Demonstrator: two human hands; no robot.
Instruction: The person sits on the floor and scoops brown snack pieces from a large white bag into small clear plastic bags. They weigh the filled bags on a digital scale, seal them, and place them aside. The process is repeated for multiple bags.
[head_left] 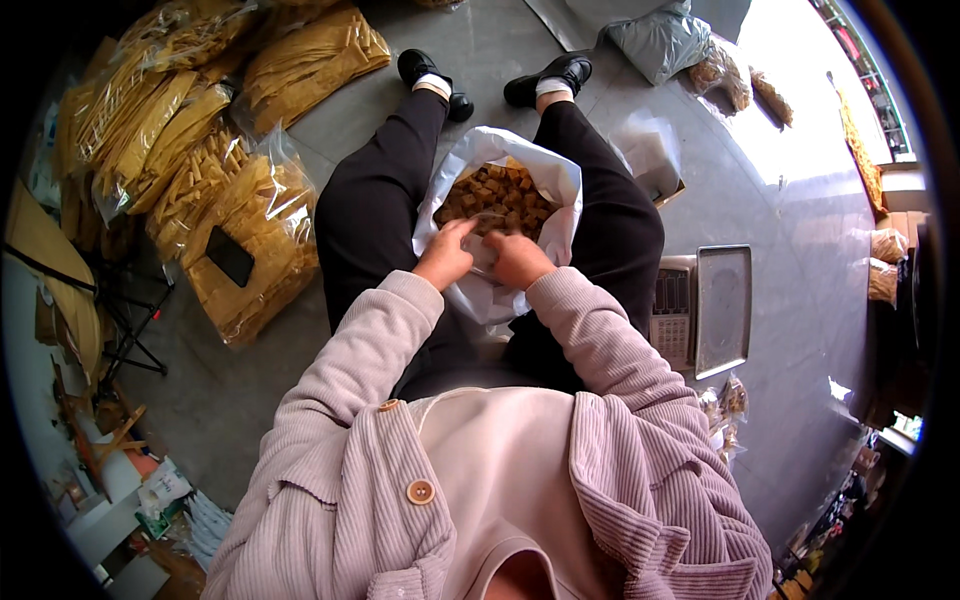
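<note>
The white plastic bag (560, 185) of brown cubes (497, 195) sits between my knees, its mouth open towards me, long axis running away from me towards my shoes. Both hands are at the near rim of the bag. My left hand (446, 255) is curled, fingers dipping among the nearest cubes; whether it grips any I cannot tell. My right hand (518, 260) lies just beside it, knuckles up, fingers tucked into the bag, hold likewise hidden. The cubes lie straight ahead of both hands, equally near.
</note>
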